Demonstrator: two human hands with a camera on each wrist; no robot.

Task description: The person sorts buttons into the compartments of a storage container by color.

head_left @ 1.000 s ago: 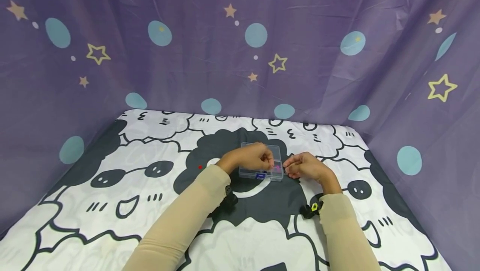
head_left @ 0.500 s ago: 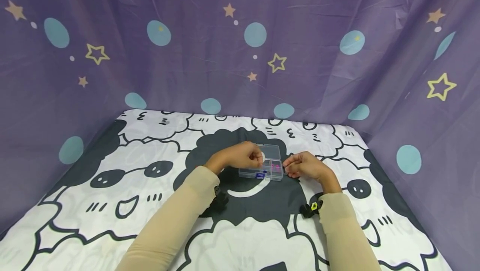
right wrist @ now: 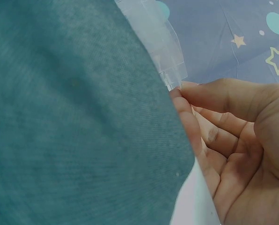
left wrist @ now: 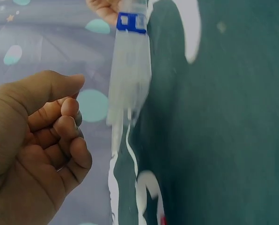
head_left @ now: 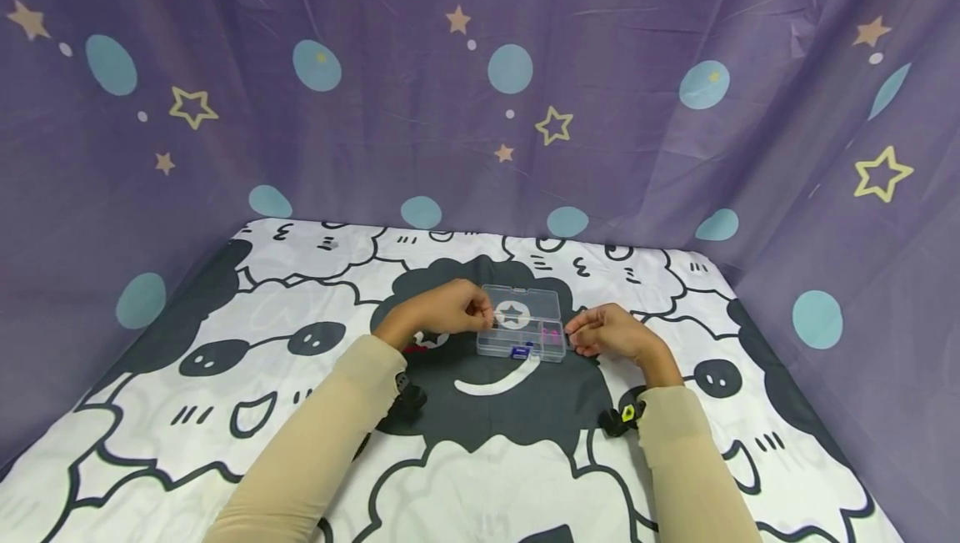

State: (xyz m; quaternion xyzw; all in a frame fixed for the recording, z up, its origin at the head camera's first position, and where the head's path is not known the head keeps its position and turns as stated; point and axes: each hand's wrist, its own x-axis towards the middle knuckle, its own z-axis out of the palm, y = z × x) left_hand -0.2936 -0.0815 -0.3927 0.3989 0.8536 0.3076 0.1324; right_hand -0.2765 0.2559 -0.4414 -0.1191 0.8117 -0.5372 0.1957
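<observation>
A clear plastic compartment box with a blue latch lies on the dark patch of the cloth, its clear lid raised at the back. Small pink pieces sit in its right compartment. My left hand is over the box's left edge; in the left wrist view its fingers are loosely curled, with nothing seen between thumb and fingertips. My right hand is at the box's right end. In the right wrist view its thumb and forefinger pinch the clear edge of the box.
Something small and red shows on the cloth beneath my left wrist, partly hidden by the arm. A black-and-white cartoon cloth covers the table. A purple curtain with stars and dots hangs behind and at both sides.
My left hand has moved left, from above the right compartment to the box's left edge, uncovering the pink pieces and the lid. My right hand and the box have stayed put.
</observation>
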